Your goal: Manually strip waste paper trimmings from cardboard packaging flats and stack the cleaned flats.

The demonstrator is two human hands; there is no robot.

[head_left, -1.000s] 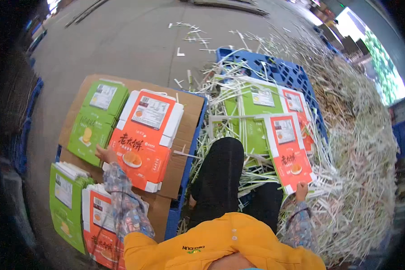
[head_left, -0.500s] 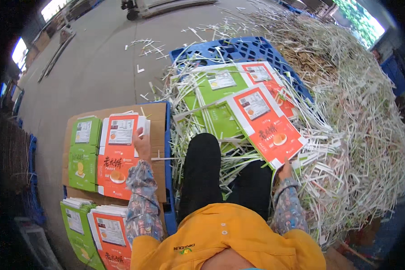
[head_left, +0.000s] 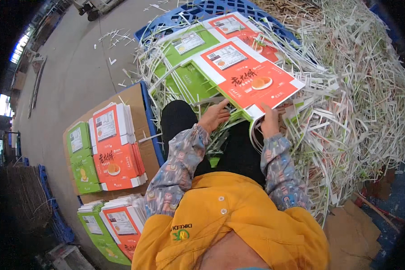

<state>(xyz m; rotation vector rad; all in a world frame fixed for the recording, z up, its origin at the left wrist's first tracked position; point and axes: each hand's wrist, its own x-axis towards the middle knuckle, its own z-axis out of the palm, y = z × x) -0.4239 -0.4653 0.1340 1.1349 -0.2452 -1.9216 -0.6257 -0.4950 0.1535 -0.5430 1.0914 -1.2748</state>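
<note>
A red printed carton blank with white flaps lies tilted on top of green and red blanks in front of me. My right hand grips its near edge, thumb on the upper face. My left hand reaches toward its lower left edge, with fingers stretched out and nothing visible in them. Whether those fingertips touch the edge, I cannot tell. Beneath it are a green carton blank and another red carton blank, partly covered.
At left, stacks of red blanks and green blanks rest on a cardboard sheet over a blue pallet. Nearer stand further red blanks and green blanks. Paper strips heap at right. A blue perforated pallet lies behind.
My left hand has left the red stack on the left and moved right to the near blanks. My right hand still holds the red blank's near edge. The view has shifted right.
</note>
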